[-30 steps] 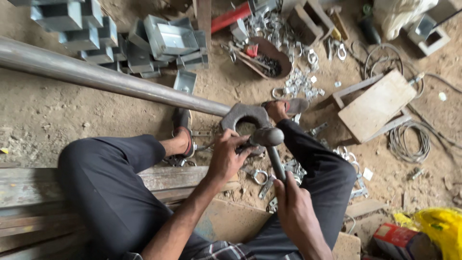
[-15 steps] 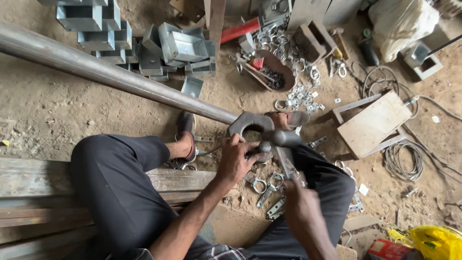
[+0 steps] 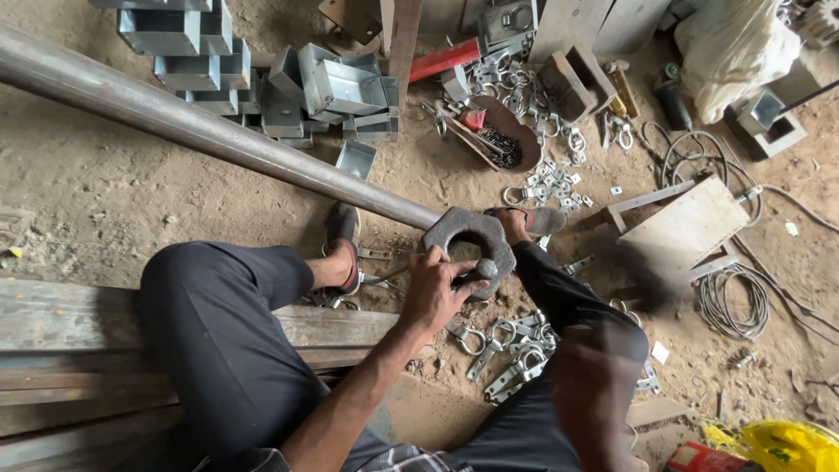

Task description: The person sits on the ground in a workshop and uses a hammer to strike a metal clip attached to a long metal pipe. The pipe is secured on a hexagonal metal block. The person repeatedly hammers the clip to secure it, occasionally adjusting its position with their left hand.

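Currently, work mid-course at frame centre.
Left hand (image 3: 434, 293) closed on a small piece against the thick metal block (image 3: 470, 245) at the pipe (image 3: 210, 131) end; right hand blurred, grip undeterminable; loose shackles (image 3: 507, 350) unprocessed.

Soft, even daylight – faint shadows, no glare – though the lower right is motion-blurred.

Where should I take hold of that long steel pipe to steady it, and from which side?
Grip the long steel pipe on its bare round shaft just up from the lobed metal collar, coming from above. It lies low and slanted across the dirt, so its top is open. The left hand already crowds the collar end.
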